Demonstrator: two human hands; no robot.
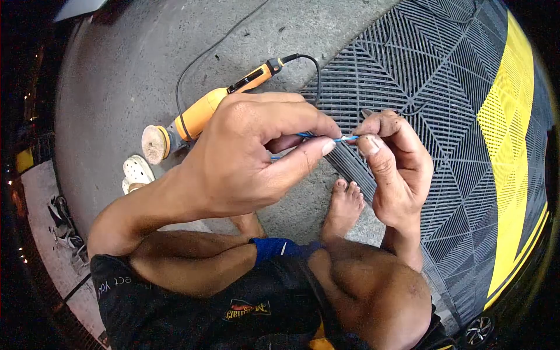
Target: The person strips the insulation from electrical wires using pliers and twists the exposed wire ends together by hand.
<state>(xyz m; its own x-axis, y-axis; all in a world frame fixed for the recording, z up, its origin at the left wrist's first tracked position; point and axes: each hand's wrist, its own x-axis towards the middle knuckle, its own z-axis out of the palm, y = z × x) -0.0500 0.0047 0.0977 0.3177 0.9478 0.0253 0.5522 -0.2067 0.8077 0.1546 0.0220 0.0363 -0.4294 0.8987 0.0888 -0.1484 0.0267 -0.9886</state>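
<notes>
A thin blue wire (346,138) runs between my two hands in the middle of the view, with a small pale spot on it. My left hand (251,151) pinches it between thumb and forefinger, and more blue shows behind those fingers. My right hand (396,166) pinches the wire's other side between thumb and forefinger. The fingertips of the two hands are a short gap apart. Behind my left hand, a yellow-orange polisher (201,114) with a round pad lies on the concrete floor.
The polisher's black cable (198,58) loops over the concrete (140,64). Black and yellow grid tiles (461,146) cover the floor at the right. White clogs (138,171) stand at the left. A bare foot (344,208) rests below my hands.
</notes>
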